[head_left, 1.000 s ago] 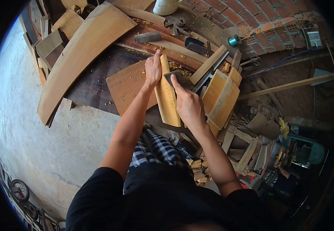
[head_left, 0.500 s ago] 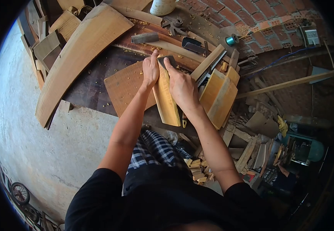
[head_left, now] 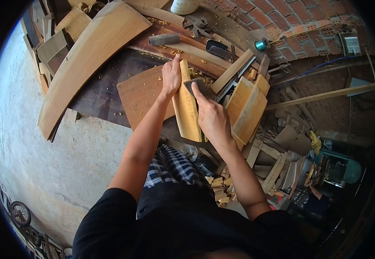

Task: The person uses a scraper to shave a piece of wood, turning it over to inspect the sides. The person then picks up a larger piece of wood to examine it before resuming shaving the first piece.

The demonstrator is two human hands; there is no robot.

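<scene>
A yellowish wooden piece (head_left: 186, 110) stands on edge on the dark workbench (head_left: 103, 93). My left hand (head_left: 171, 77) grips its far end from the left side and steadies it. My right hand (head_left: 212, 117) presses a grey sheet of sandpaper (head_left: 199, 87) against the right face of the piece, about midway along it. A flat brown board (head_left: 142, 93) lies under and left of the piece.
A long curved plank (head_left: 88, 58) lies at the left. Stacked yellow wood pieces (head_left: 248, 110) and a saw blade (head_left: 232, 84) sit to the right. A teal spool (head_left: 261, 44) rests by the brick wall (head_left: 299, 17). Offcuts litter the floor (head_left: 219, 187).
My right hand has drawn the sandpaper back toward me along the piece from its far end. My left hand has stayed on the far end.
</scene>
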